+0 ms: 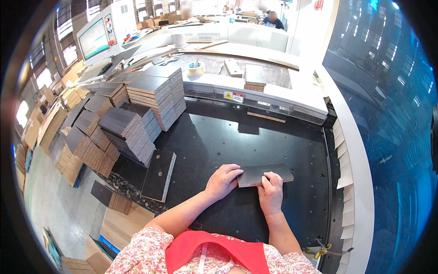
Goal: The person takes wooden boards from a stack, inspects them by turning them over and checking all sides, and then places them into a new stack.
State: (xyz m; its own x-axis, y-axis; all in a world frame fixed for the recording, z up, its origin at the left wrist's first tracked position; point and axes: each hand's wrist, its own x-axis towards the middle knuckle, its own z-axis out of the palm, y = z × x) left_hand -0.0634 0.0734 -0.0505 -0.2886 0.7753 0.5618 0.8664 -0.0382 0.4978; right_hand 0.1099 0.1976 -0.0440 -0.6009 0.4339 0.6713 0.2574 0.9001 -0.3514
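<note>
Both hands, left hand [222, 181] and right hand [271, 191], press flat, ungripped, on a dark panel [264, 174], apparently stiff, light, best taken by its edges.

A black counter [255, 137] with small holes serves as the landmark. On its left part lies a single dark panel [159, 175]. Stacks of dark-topped boards [155, 93] crowd its far-left corner and spill leftward. Beyond its far edge sits a white machine bed carrying a roll of tape [195, 69] and a short board stack [255, 77]. A control screen [93, 39] stands farther left.
</note>
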